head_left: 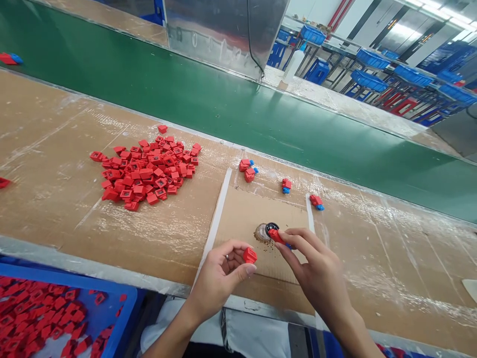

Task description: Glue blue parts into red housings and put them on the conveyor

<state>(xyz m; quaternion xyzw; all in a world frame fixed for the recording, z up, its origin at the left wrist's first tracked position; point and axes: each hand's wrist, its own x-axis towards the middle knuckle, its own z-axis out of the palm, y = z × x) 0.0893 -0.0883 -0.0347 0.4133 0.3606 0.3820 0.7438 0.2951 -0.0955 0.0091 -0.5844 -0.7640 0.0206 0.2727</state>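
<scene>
One tray: sat low at the far left, red parts lying in it.
Pile: red parts, heaped on the cardboard, beyond the left hand and to its left.
Left hand: closed on a block, which it pinched between thumb and fingers.
Block: red and squat, with no long axis that could be made out; it lay left of the piece in the other hand, and a little nearer the body.
Gap: cardboard showed between block and piece; the two hands were apart as well. This sideways gap seemed the relation that counted, short enough for either hand to span.
Loose pieces: four, red with blue, lay beyond both hands, strung out to the right.
Disc: pale, on the cardboard, just left of the ring.
Ring: black, nearer the right hand; the piece overlapped it in view, and whether they touched could not be told.
Piece: its long axis slanted, red end up and left, blue end down and right by the fingers.
Right hand: clamped on the piece between thumb and fingers.
</scene>
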